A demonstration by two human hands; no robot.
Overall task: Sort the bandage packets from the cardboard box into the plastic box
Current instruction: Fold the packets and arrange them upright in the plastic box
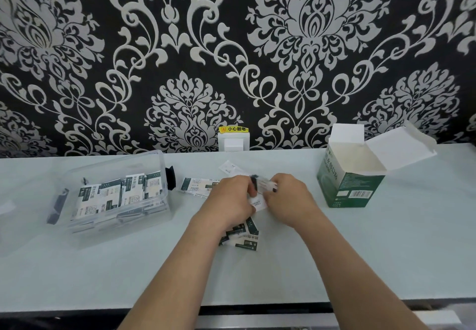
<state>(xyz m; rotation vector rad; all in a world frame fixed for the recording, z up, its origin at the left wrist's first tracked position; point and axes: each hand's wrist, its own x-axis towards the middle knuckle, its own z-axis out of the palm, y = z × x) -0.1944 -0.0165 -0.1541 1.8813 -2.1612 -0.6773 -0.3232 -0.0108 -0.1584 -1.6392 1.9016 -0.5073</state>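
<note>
- Both hands are squaring a small stack of bandage packets (258, 204) at the table's (360, 252) centre, the left hand (231, 199) and right hand (289, 198) curling round it and pinching its ends
- Loose packets (242, 235) are lying at 6 o'clock of the hands, and another strip (195, 186) at 10 o'clock
- The plastic box (116, 162), at 9 o'clock, is already holding many; the cardboard box (353, 188), at 3 o'clock, is standing open
- The next move is likely calling for carrying the stack left into a free gap
</note>
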